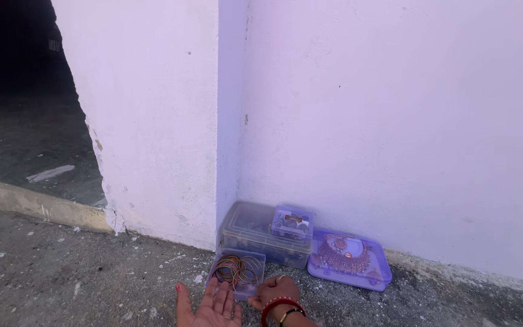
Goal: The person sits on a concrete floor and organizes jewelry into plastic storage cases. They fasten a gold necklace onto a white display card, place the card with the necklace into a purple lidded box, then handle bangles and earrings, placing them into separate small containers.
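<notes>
A small clear box [238, 270] holding several thin coloured bangles lies open on the ground at the foot of the wall. My left hand [208, 306] rests just in front of it, palm up, fingers spread, holding nothing. My right hand [278, 292] sits at the box's near right corner with its fingers curled under. It has a ring on one finger and red and gold bangles on the wrist. Nothing shows inside that hand, and whether it touches the box is unclear.
Behind the bangle box a larger clear lidded container [254, 229] stands against the pale wall [394, 121], with a small jewellery box [292, 223] on top. To the right lies a flat case [350, 259] holding a necklace set. The rough concrete floor [62, 272] spreads left toward a dark opening [19, 91].
</notes>
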